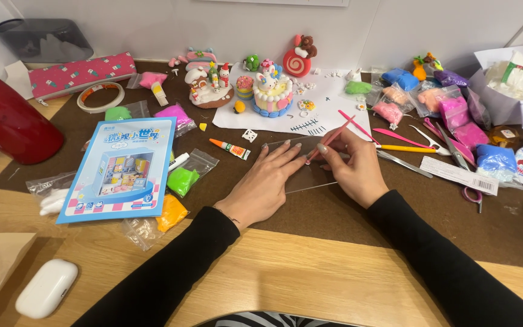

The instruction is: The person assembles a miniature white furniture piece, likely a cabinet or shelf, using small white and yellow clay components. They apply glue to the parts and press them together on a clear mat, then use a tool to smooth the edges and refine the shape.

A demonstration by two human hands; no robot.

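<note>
My left hand (pixel 266 181) lies flat, fingers spread, pressing on a clear plastic sheet (pixel 310 180) on the brown mat. My right hand (pixel 352 163) grips a thin pink sculpting tool (pixel 340 129) like a pen, its lower tip touching the sheet just right of my left fingertips. Beyond the hands, a white paper (pixel 328 112) carries a small clay cake with a bunny (pixel 272 92) and tiny white clay pieces.
A blue instruction booklet (pixel 122 166) lies left, with bags of coloured clay (pixel 183 180) around it and a small glue tube (pixel 230 148). Right: scissors (pixel 455 151), more tools and clay bags (pixel 455 112). A red bottle (pixel 7 121), tape roll (pixel 100 97), white earbud case (pixel 46 287).
</note>
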